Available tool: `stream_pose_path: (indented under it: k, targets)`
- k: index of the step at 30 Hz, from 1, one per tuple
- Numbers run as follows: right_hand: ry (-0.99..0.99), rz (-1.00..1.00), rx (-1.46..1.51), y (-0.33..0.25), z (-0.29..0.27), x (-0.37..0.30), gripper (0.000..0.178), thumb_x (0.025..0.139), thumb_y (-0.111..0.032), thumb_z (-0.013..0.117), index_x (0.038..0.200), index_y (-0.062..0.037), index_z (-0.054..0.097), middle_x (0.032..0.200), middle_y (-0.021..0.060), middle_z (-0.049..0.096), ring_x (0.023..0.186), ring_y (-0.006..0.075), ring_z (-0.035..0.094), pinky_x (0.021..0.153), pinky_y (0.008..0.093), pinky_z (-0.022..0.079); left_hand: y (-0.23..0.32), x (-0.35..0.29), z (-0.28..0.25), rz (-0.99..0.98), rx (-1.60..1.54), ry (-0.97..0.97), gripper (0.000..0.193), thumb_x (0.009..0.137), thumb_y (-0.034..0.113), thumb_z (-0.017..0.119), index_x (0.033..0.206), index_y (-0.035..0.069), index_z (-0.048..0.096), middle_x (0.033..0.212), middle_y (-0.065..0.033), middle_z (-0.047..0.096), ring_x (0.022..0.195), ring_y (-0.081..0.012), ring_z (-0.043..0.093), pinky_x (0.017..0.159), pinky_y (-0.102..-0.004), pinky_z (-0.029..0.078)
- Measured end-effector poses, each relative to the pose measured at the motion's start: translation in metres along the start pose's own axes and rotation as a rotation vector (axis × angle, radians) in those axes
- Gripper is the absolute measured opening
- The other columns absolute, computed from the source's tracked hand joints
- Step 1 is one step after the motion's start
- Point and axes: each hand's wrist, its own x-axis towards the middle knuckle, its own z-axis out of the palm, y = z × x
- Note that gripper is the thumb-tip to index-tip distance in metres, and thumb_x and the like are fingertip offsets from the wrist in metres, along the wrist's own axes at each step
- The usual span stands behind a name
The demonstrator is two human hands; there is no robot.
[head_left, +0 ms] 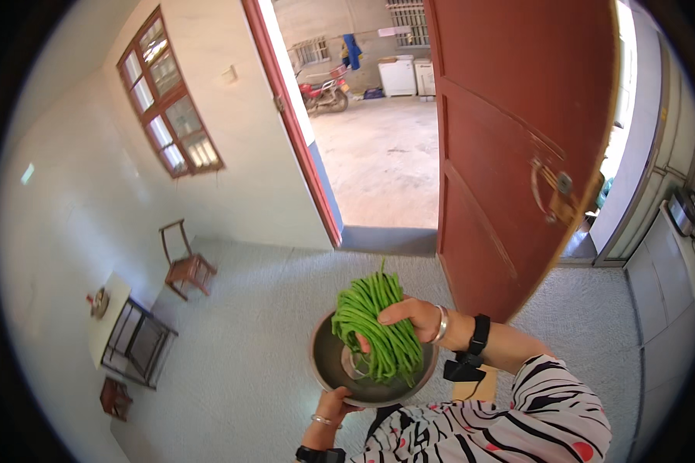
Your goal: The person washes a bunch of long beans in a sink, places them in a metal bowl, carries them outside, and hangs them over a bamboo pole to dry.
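My right hand (411,318) is closed round a thick bundle of long green beans (378,328), with the thumb across the top. The beans loop over and hang down above a round metal bowl (322,369). Some of their lower ends reach inside its rim; whether they touch the bottom I cannot tell. Gripping the bowl's near left rim is my left hand (333,404), its thumb on the edge and its other fingers mostly hidden beneath. A silver bangle and a black strap sit on each wrist.
An open red door (510,139) stands at the right beside a doorway with a raised sill (390,241). At left are a wooden chair (190,268), a small table (116,320) and a low stool (115,398). A counter (664,270) runs along the far right.
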Motion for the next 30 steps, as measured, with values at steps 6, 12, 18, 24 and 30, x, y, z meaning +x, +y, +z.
stream_pose_path:
  k: [6,12,18,24,30]
  targets:
    - [0.133,-0.097,-0.051,-0.070,-0.078,0.045,0.037,0.074,-0.018,0.055,0.102,0.0053,0.050,0.091,0.0158,0.057,0.082,0.0233,0.058,0.075,0.0335,0.047,0.103,0.112,0.027,-0.045,0.136,-0.119,0.042,0.071,0.001,0.043,0.112,-0.007,0.038,0.097,-0.0206,0.053,0.078,-0.0354,0.058,0.054,-0.0429,0.054]
    - [0.257,-0.222,-0.022,-0.142,-0.196,0.084,0.041,0.073,-0.018,0.055,0.105,0.0057,0.048,0.093,0.0162,0.057,0.083,0.0231,0.058,0.075,0.0331,0.048,0.179,0.260,0.061,-0.081,0.204,-0.237,0.041,0.073,0.002,0.043,0.112,-0.008,0.038,0.097,-0.0196,0.054,0.072,-0.0327,0.060,0.051,-0.0397,0.054]
    - [0.218,-0.273,0.002,-0.227,-0.314,0.129,0.036,0.073,-0.017,0.056,0.101,0.0061,0.050,0.089,0.0170,0.058,0.080,0.0229,0.058,0.071,0.0314,0.049,0.271,0.399,0.112,-0.139,0.284,-0.228,0.036,0.074,0.001,0.043,0.109,-0.008,0.040,0.094,-0.0204,0.055,0.075,-0.0348,0.059,0.054,-0.0419,0.055]
    - [0.239,-0.270,0.076,-0.307,-0.406,0.173,0.036,0.074,-0.016,0.053,0.102,0.0065,0.049,0.090,0.0172,0.058,0.082,0.0238,0.058,0.076,0.0326,0.047,0.342,0.494,0.151,-0.163,0.274,-0.193,0.038,0.074,-0.001,0.044,0.111,-0.007,0.038,0.097,-0.0216,0.054,0.074,-0.0348,0.059,0.052,-0.0410,0.055]
    - [0.249,-0.338,-0.010,-0.398,-0.495,0.221,0.038,0.073,-0.015,0.053,0.104,0.0071,0.048,0.091,0.0179,0.058,0.082,0.0247,0.058,0.074,0.0327,0.048,0.400,0.601,0.171,-0.191,0.230,-0.259,0.041,0.073,0.003,0.042,0.112,-0.007,0.036,0.095,-0.0207,0.054,0.072,-0.0324,0.060,0.055,-0.0373,0.055]
